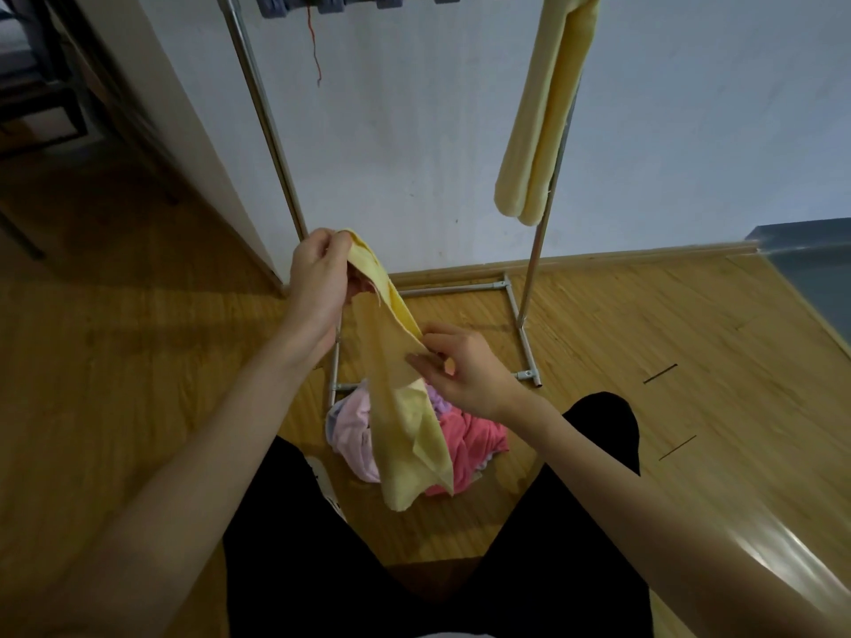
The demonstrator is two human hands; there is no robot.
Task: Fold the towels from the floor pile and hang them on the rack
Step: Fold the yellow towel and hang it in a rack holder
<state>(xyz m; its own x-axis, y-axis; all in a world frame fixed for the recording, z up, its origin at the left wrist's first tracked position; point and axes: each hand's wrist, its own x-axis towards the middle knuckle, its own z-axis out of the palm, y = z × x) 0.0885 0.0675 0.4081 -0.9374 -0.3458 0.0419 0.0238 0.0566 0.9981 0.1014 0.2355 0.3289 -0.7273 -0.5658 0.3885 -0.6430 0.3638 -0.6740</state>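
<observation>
The left hand (317, 280) grips the top end of a yellow towel (405, 421), fingers curled round it. The right hand (465, 370), lower and to the right, pinches its edge. Below both hands lies the pile (465, 442) on the floor (138, 361). Beyond them stands the rack (536, 250), with another towel (548, 108) hanging.

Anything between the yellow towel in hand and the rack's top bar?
Nothing visible blocks it. The yellow towel is held by the left hand and right hand above the floor pile. The space up to the rack is open; a hung yellow towel occupies the right end, grey items the upper left.
</observation>
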